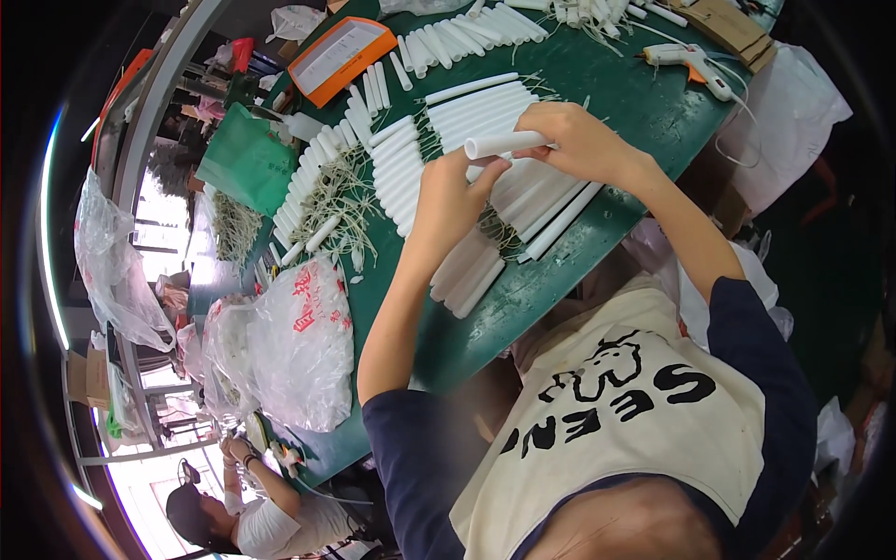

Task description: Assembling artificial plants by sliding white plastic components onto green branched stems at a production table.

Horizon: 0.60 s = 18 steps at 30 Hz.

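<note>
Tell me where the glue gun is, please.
In the head view, the white and orange glue gun lies at the upper right, on the green table, beyond the right hand and near the brown cardboard.

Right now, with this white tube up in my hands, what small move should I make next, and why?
Perhaps lower the white tube toward the rows of tubes: your right hand grips one end, your left hand is by the open end, and those tubes lie side by side on the green table.
</note>
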{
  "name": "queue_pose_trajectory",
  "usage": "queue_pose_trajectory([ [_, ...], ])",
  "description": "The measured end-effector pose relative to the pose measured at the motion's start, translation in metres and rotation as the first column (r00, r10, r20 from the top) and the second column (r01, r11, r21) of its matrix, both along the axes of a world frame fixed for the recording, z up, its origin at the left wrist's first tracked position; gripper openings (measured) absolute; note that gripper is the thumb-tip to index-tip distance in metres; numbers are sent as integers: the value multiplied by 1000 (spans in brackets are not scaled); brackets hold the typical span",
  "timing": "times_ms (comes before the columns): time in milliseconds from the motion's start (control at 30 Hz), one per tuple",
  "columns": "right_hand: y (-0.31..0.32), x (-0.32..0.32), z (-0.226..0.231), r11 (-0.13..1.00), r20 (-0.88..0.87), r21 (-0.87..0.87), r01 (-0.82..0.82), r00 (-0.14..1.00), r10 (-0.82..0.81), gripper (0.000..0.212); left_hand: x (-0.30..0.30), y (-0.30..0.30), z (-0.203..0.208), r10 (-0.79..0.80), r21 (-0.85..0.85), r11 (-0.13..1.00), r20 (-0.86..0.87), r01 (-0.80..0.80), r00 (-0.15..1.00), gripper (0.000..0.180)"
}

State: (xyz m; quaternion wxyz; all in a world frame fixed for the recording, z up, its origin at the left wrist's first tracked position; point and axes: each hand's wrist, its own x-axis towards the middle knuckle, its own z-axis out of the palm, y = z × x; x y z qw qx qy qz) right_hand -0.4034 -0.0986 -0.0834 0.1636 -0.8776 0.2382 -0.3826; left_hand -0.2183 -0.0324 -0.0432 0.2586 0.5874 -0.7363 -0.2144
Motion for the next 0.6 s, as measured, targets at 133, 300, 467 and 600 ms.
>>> queue_pose_trajectory([
  [133, -1, -15, 6, 999, -18, -33, 19, 1000, -19, 20, 10, -19, -21, -29, -18, 1000, -173, 26, 984, 20],
  [300, -5, -41, 18, 964, -175, 248, 94, 983, -51, 20, 25, -22, -19, -46, -71, 997, -344, 22, 938, 18],
  [467, -13, -48, 3, 955, -39, 295, 33, 999, -22, 8, 28, -22, -22, -41, -5, 999, -393, 42, 919, 20],
  [600, -4, -44, 16, 954, -22, 297, 31, 999, -26, 3, 5, -20, -12, -93, -53, 995, -341, 80, 935, 22],
])
